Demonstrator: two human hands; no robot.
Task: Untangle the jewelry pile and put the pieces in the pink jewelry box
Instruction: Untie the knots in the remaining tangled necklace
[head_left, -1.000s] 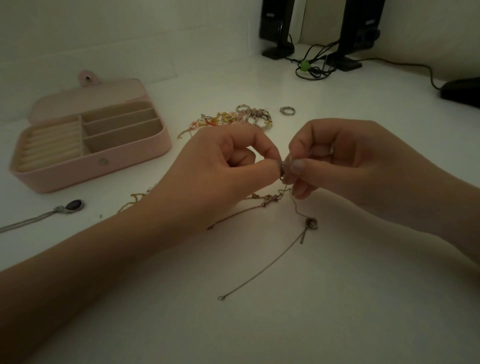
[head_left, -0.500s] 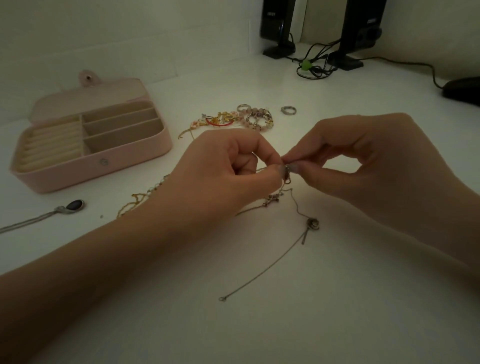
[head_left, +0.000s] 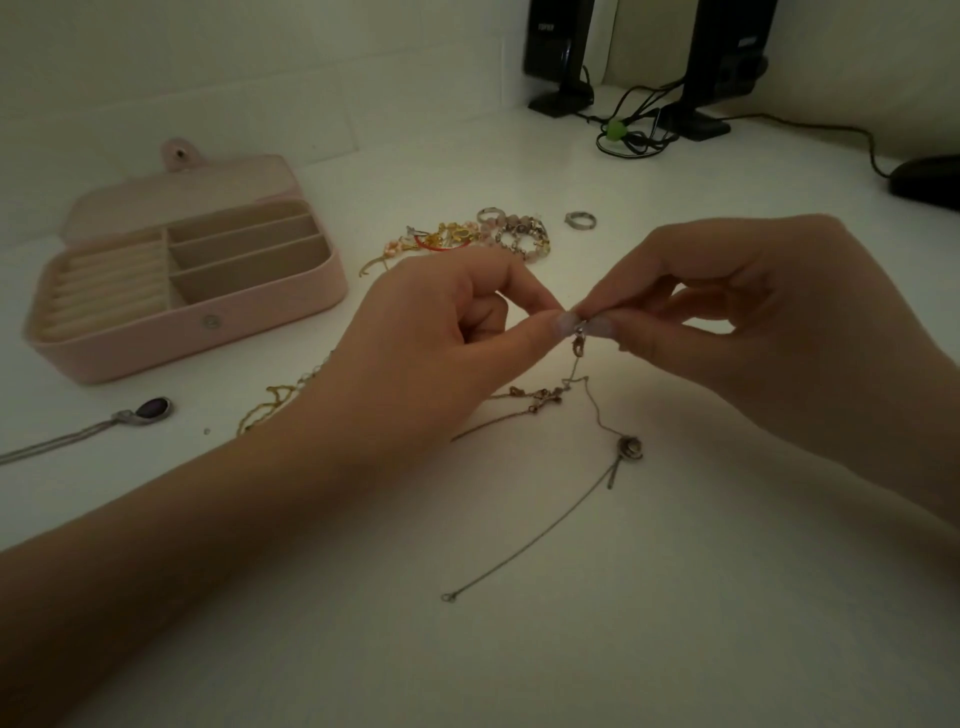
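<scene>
Pinching a small clasp (head_left: 580, 340) between thumb and forefinger tips, left hand (head_left: 441, 332) and right hand (head_left: 753, 322) meet just above the white table (head_left: 675, 597), other fingers curled in; both hands grip the same tiny metal piece, tips almost touching. Thin chain (head_left: 524, 551) hangs from the clasp, drops to the table, runs past a round pendant (head_left: 630, 448) with a short bar below it, then stretches toward the camera and ends in a small loop. Second tangled bit of chain with small charms (head_left: 540, 397) lies on the table under the hands, beside the hanging chain; whether the two are knotted together is unclear. Gold-coloured chain (head_left: 270, 408) pokes out from behind the left wrist, partly hidden. Jewelry pile (head_left: 467, 239) sits farther back, mixed gold pieces, red loop, beaded bracelets, a ring at its back edge; lone silver ring (head_left: 580, 221) just to its right, apart. Pink jewelry box (head_left: 197, 332) is open at far left, lid leaning back, ring rolls on the left, three long compartments on the right, nothing visible inside. Necklace with dark oval stone (head_left: 154, 409) lies in front of the box, chain running off the left edge. Two black speakers (head_left: 563, 52) and bundled cables (head_left: 631, 132) at the back, dark object at the right edge. Dim light overall.
</scene>
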